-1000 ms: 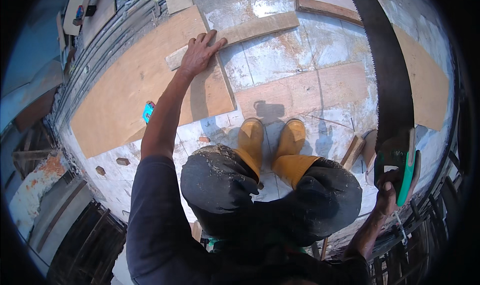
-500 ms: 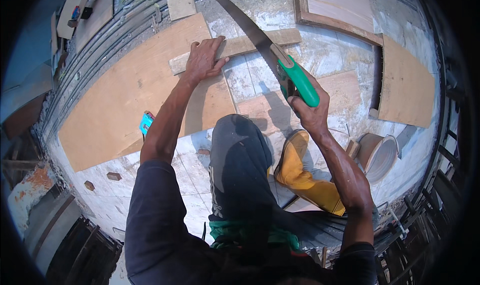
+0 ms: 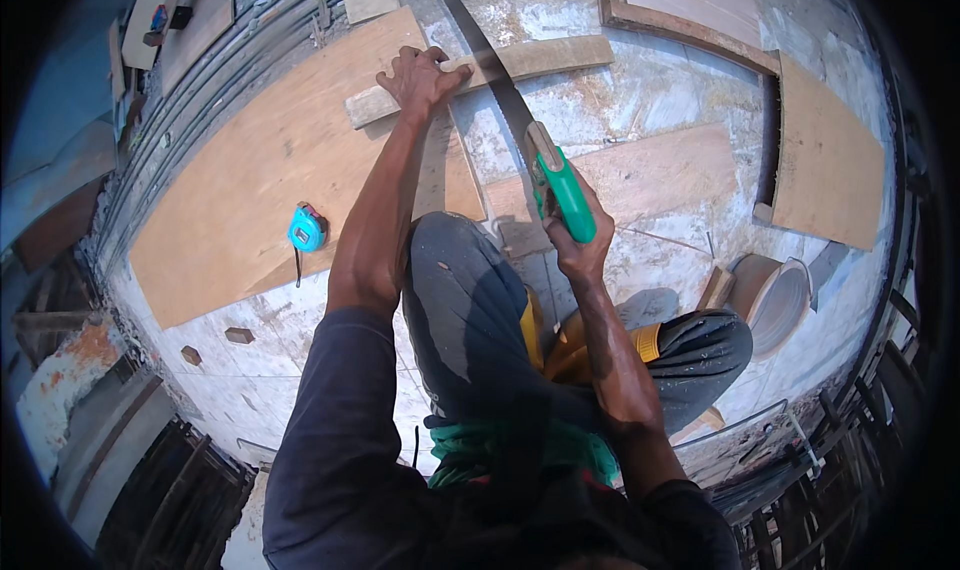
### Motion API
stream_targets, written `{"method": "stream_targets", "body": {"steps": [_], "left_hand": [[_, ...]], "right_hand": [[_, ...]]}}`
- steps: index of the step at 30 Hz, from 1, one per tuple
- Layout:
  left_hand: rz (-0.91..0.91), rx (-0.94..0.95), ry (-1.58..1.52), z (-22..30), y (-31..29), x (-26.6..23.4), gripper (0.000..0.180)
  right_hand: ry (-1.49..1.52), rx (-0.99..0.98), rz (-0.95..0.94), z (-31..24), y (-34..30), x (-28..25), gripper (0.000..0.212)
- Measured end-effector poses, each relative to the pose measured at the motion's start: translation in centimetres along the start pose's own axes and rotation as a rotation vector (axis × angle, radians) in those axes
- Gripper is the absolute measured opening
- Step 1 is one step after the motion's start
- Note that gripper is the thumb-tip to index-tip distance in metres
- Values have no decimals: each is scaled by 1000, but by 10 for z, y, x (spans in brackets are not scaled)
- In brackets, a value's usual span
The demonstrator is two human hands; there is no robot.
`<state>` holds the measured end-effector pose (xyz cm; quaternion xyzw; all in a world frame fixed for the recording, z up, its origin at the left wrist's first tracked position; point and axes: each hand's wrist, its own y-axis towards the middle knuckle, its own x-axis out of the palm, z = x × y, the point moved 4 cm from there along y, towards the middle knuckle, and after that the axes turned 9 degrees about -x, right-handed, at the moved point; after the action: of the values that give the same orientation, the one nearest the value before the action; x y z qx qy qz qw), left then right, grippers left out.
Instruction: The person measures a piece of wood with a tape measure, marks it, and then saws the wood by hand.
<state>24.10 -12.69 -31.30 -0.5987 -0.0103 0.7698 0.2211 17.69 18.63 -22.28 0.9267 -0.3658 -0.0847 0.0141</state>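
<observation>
A hand saw (image 3: 568, 195) with a green handle is gripped in my right hand (image 3: 582, 238), fingers wrapped round it. Its long dark blade slants up and to the left, passing across a narrow wooden strip (image 3: 560, 56). Whether the teeth touch the wood, I cannot tell. My left hand (image 3: 420, 80) holds the strip down left of the blade, fingers spread and bent over it. Under the strip's left end lies a large plywood sheet (image 3: 250, 180); its right part extends over the tiled floor. A turquoise tape measure (image 3: 307, 230) rests on the plywood beside my left forearm.
A pale thin board (image 3: 660, 175) lies on the floor beyond the saw handle. At right are a plywood piece (image 3: 825, 160), a wooden frame (image 3: 690, 32) and a round bucket (image 3: 775, 305). Two small wood blocks (image 3: 238, 336) sit at left, below thin rods (image 3: 150, 165).
My right hand has moved the saw left and nearer to me, its blade now steeper over the strip. My left hand has shifted slightly right along the strip. My right leg has moved.
</observation>
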Motion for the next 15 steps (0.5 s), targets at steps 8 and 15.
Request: {"method": "stream_targets", "body": {"steps": [8, 15], "left_hand": [[-2, -4, -9, 11, 4, 1, 52], [473, 101, 53, 17, -8, 11, 26]], "right_hand": [[105, 123, 19, 9, -21, 6, 68], [40, 132, 5, 7, -21, 7, 68]]}}
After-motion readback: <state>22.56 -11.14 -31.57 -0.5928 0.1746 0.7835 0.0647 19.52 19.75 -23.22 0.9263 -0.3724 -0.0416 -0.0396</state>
